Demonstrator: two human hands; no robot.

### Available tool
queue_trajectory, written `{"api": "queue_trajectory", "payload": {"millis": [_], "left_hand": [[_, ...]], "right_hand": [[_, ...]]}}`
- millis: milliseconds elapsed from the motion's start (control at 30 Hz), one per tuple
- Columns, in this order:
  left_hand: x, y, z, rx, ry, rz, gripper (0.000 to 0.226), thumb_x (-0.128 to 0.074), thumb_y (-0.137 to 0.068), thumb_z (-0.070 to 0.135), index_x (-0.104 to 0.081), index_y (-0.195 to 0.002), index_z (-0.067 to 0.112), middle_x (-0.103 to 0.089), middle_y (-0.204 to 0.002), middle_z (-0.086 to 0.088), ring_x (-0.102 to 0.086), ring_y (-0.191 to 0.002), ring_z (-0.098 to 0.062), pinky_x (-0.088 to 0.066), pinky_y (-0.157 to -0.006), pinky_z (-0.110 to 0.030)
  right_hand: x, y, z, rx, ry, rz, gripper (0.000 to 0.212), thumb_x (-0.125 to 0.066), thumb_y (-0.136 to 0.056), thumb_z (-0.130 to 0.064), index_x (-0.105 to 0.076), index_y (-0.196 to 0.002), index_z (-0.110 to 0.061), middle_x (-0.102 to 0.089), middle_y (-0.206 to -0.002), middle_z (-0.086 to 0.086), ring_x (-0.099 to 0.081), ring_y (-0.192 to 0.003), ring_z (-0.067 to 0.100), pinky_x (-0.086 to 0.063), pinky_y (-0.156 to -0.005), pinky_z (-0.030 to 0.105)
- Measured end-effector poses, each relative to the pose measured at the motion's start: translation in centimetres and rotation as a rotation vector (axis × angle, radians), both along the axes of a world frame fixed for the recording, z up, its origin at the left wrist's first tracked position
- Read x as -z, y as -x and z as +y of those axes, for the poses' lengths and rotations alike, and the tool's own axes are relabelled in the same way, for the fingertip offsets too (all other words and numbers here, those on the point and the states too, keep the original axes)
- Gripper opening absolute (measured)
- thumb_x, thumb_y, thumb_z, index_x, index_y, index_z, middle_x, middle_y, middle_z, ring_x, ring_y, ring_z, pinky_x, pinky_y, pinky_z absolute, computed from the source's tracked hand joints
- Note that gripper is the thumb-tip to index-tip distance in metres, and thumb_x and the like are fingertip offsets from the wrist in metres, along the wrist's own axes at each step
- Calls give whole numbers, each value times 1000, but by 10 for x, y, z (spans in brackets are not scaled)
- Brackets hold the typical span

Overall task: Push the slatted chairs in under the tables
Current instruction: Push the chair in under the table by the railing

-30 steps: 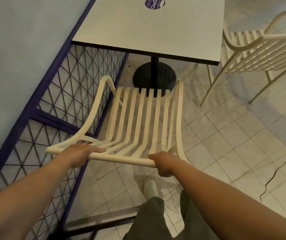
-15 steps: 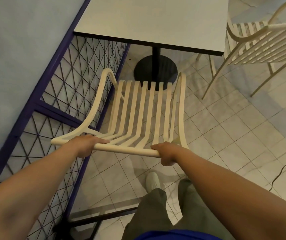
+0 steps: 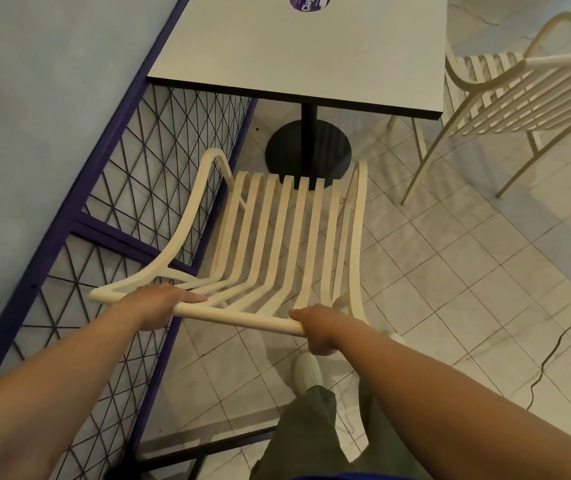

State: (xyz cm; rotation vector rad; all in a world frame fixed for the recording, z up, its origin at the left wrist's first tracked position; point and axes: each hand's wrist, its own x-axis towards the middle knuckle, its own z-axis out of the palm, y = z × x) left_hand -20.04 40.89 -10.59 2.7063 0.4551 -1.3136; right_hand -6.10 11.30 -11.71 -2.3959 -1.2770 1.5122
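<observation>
Cream slatted chair point(image 3: 242, 319), curved slats running from top rail down to seat, back toward the camera, seat front pointing at pale square-topped table point(image 3: 297, 53) on black post and round base, not yet under it. Second slatted chair point(image 3: 561, 58) just beside table's right edge, not tucked under.

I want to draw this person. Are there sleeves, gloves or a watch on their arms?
No. The left forearm and right forearm are bare, no sleeves showing. The left hand and right hand wear no gloves; neither wrist shows a watch.
</observation>
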Motion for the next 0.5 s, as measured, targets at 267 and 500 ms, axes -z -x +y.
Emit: {"api": "queue_trajectory", "payload": {"millis": [267,500], "left_hand": [[3,5,7,-14,18,-19,95,-52,-90,1,-20,-130,81,-56,-131,4,-60,-100,-18,-54,-80,-35],[-3,5,-2,12,-17,2,90,-50,-92,-2,-24,-141,70,-53,-117,4,-57,-88,-15,-47,-69,-29]], "right_hand": [[-1,-3,1,-32,-43,5,58,-67,-84,-9,-49,-138,-21,-60,-120,9,-49,-94,19,-40,-83,33],[1,1,0,-34,-51,-12,56,-68,-83,-7,-51,-135,-19,-60,-116,8,-50,-91,19,-39,-79,31]]}}
